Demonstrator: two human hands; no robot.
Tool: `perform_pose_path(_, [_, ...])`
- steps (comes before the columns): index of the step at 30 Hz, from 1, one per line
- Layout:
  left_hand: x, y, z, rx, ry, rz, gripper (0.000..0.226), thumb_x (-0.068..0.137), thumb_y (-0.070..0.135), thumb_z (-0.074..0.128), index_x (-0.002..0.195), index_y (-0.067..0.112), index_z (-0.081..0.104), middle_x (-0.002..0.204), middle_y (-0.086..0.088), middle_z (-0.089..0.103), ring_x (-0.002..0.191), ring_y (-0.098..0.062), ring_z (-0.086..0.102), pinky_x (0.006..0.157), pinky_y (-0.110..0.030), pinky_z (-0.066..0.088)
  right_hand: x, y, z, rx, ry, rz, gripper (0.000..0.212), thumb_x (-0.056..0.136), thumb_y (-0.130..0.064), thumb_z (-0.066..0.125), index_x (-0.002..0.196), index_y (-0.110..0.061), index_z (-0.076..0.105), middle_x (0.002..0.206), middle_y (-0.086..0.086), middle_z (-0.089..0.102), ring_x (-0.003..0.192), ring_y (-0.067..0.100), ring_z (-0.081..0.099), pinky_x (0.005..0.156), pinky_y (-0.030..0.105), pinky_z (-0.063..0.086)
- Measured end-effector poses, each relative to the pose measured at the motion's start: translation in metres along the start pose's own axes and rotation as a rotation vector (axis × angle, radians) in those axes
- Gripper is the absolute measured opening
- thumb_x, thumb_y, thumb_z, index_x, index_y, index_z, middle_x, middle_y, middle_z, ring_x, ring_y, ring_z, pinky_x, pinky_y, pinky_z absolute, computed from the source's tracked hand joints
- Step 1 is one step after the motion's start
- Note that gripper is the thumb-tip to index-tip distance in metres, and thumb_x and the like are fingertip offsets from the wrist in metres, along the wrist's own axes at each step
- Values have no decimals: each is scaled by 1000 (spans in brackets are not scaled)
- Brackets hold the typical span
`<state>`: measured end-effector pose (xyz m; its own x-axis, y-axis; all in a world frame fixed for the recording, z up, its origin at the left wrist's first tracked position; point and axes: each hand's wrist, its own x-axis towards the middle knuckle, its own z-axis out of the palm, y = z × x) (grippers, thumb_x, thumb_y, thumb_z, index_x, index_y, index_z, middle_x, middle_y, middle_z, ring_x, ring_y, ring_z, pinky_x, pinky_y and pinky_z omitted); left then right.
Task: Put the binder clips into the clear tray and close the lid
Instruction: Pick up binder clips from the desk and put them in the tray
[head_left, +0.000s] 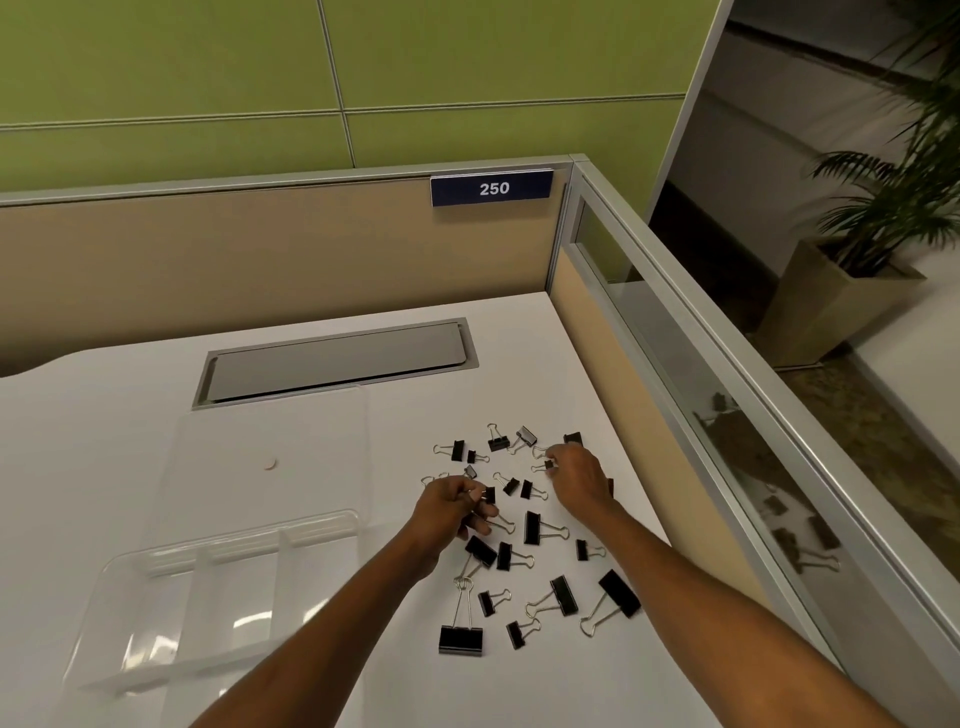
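My left hand (454, 508) is gripping a small binder clip (487, 493); my right hand (579, 480) is pinching another clip (548, 464) at its fingertips, gathering handfuls for the clear tray (244, 540) leftward.

Soft, even light washes the white counter (519, 364); glare streaks the clear tray (156, 597); wide-angle edges bend, plant (893, 197) blurred.

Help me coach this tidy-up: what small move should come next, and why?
Probably carry the left hand over to the clear tray and release: its fingers curl round small binder clips, the tray's compartments look empty, and the lid lies open. The right hand is pinching another.
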<state>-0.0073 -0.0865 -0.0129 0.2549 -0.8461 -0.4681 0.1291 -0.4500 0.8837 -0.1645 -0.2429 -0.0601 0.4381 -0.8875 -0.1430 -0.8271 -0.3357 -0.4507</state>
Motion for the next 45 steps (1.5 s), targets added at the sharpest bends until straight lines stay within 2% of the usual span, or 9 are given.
perform_pose_path(3, [4,3,0,-16,-2,2,18,98,9,41,98,3,58,86,-12,72,65,-22,63,50,-23,39,5,-2,3,-87,4,-32,13,90,-5,55,98,-5,66,105,10,62,91,25,60,68,30,48])
perform_pose_path(9, [9,2,3,-23,-4,-2,19,98,9,41,102,0,57,85,-11,73,69,-24,63,51,-23,40,9,-1,9,-89,17,-63,14,89,-6,59,100,-4,69,107,10,64,95,25,61,68,26,43])
perform_pose_path(17, [-1,3,3,-44,-12,0,16,99,10,42,97,5,57,84,-10,73,68,-24,64,50,-24,40,5,-6,4,-12,18,11,9,82,-6,68,90,-6,63,97,12,66,87,28,63,68,32,52])
perform_pose_path(22, [-15,9,-7,-39,-7,34,18,98,8,43,100,-1,57,88,-15,73,64,-20,66,49,-22,39,-3,-20,1,222,28,129,22,81,-5,70,102,-4,66,101,11,68,88,24,66,70,29,53])
perform_pose_path(25, [-26,12,-17,-45,13,56,16,98,10,45,96,3,59,89,-15,73,64,-21,65,52,-24,39,-15,-42,-3,397,18,178,7,78,-3,73,84,-7,72,91,10,72,79,19,66,65,26,54])
perform_pose_path(27, [-34,13,-25,-42,28,72,16,97,10,45,97,2,60,89,-14,73,66,-21,66,52,-23,41,-27,-60,-6,545,-16,217,14,77,-5,75,69,-15,70,84,9,73,68,18,66,65,32,58])
perform_pose_path(32, [-56,15,-51,-44,90,110,19,97,10,46,90,3,62,87,-15,73,66,-22,65,52,-24,40,-59,-107,-12,893,-89,327,9,75,-6,77,72,-12,71,67,-3,66,56,8,55,46,17,38])
perform_pose_path(35, [-67,12,-71,-54,141,109,14,95,9,49,92,1,61,86,-15,74,66,-25,66,52,-24,40,-76,-131,-8,970,-125,364,14,77,1,72,70,-11,72,58,-1,60,46,9,44,39,19,32])
perform_pose_path(45, [-128,-7,-155,4,284,109,15,91,7,49,86,3,63,80,-15,73,64,-25,66,48,-24,36,-125,-213,28,956,-299,270,11,76,5,64,73,-3,71,76,13,70,51,16,53,42,19,26])
